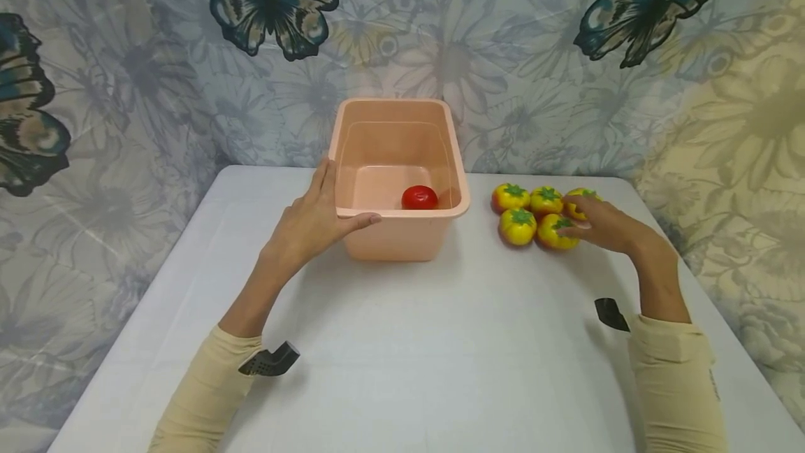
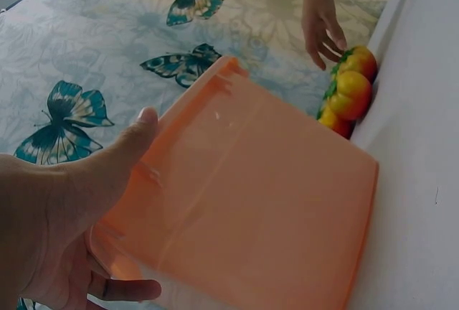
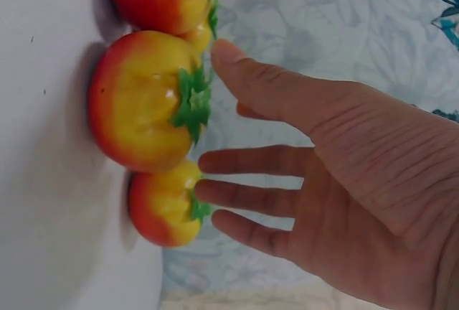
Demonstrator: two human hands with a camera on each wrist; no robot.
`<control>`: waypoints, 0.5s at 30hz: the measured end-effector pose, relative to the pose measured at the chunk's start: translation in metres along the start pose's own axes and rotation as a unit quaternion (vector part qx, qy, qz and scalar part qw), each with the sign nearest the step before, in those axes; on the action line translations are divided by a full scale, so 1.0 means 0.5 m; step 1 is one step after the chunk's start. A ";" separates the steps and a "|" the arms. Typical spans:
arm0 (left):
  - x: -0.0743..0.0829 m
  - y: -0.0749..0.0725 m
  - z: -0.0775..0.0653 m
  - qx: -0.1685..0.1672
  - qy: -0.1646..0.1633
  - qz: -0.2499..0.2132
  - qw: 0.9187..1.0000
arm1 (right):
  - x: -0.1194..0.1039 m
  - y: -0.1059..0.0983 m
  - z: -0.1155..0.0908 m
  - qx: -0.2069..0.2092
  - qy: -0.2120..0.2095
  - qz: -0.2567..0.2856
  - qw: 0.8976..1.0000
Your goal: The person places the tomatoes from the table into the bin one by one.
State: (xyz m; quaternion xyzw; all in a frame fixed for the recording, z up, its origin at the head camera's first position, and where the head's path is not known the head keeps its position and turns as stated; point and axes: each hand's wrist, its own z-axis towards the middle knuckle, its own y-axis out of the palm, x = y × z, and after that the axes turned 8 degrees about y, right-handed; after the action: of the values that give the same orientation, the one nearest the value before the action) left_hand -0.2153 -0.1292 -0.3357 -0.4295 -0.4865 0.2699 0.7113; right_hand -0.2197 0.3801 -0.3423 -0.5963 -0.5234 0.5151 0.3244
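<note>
My left hand (image 1: pixel 311 222) grips the near left corner of a peach plastic bin (image 1: pixel 396 236), thumb along the front rim and fingers on the left side. A shiny red tomato-like piece (image 1: pixel 419 197) lies inside, toward the bin's near right. Over a cluster of several yellow-and-red artificial tomatoes (image 1: pixel 518 227) with green leafy tops, my right hand (image 1: pixel 606 224) reaches with its fingers spread. In the right wrist view its thumb and fingertips are at the leafy side of a large tomato (image 3: pixel 143 102), not closed around it. A smaller tomato (image 3: pixel 166 206) sits beside that one.
The bin and tomatoes stand toward the back of a white-covered table (image 1: pixel 440 355). Behind it hangs a floral backdrop (image 1: pixel 522 89) with large printed butterflies. Dark wrist-mounted devices (image 1: pixel 270 360) stick out from both sleeves.
</note>
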 end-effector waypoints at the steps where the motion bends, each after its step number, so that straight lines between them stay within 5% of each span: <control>1: 0.000 0.000 0.000 -0.001 -0.001 0.000 1.000 | 0.002 0.002 0.000 -0.004 -0.001 0.001 1.000; 15: -0.001 -0.003 0.000 0.000 -0.002 -0.003 1.000 | 0.012 0.029 0.014 -0.044 0.015 -0.001 0.999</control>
State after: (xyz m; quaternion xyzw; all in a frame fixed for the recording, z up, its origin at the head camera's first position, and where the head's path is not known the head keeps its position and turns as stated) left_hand -0.2157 -0.1303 -0.3345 -0.4271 -0.4892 0.2688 0.7113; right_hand -0.2225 0.3813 -0.3593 -0.6170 -0.5411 0.4821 0.3067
